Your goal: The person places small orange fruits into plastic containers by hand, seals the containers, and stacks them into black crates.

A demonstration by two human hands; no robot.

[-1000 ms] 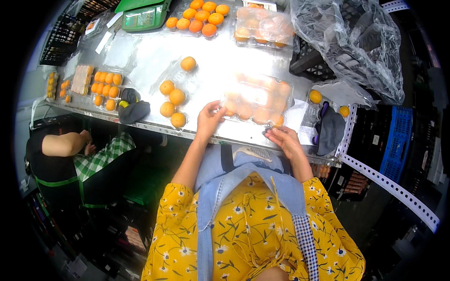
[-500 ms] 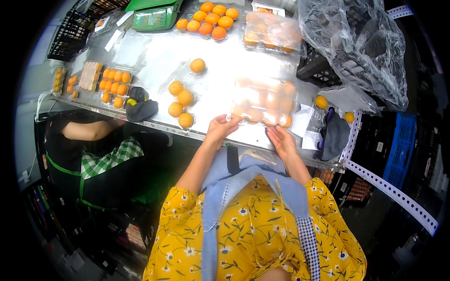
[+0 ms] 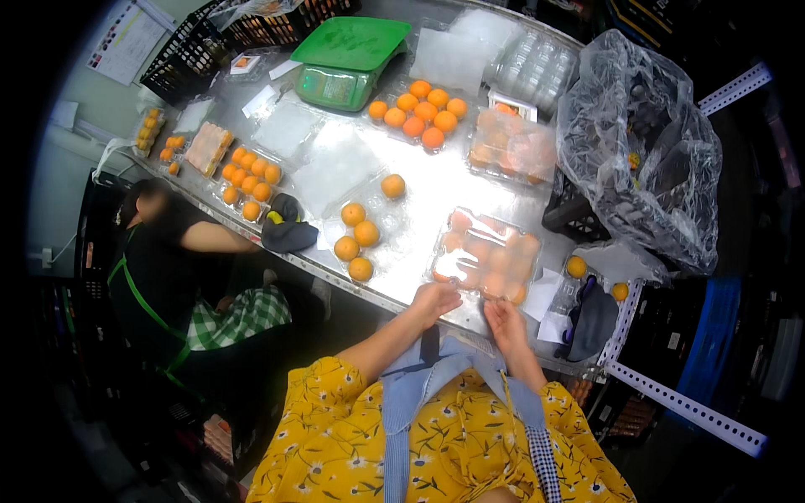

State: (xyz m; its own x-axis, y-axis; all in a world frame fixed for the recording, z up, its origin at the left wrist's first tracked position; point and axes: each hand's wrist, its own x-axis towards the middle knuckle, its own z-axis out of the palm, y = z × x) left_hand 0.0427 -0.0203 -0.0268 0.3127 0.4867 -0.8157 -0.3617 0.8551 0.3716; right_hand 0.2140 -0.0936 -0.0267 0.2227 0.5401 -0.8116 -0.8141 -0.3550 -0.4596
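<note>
A clear plastic fruit box (image 3: 490,251) full of orange citrus fruit lies before me, its lid down and streaked with glare. My left hand (image 3: 436,302) is at the box's near left corner, fingers stretched along the edge; contact is hard to judge. Beside the near right edge, my right hand (image 3: 505,325) has its fingers extended and slightly apart, with nothing visible in them. Left of the box, several loose oranges (image 3: 366,233) rest in and around an open clear tray (image 3: 340,205).
Farther back are a green scale (image 3: 352,46), an open box of oranges (image 3: 426,113) and another covered box (image 3: 507,147). A plastic-lined crate (image 3: 637,151) stands at right, near dark gloves (image 3: 594,323). A co-worker (image 3: 168,277) is low beside the table's left edge.
The view has shifted, putting the table lower and farther right. My left fingers have drawn back slightly from the box's corner. The co-worker's head now shows.
</note>
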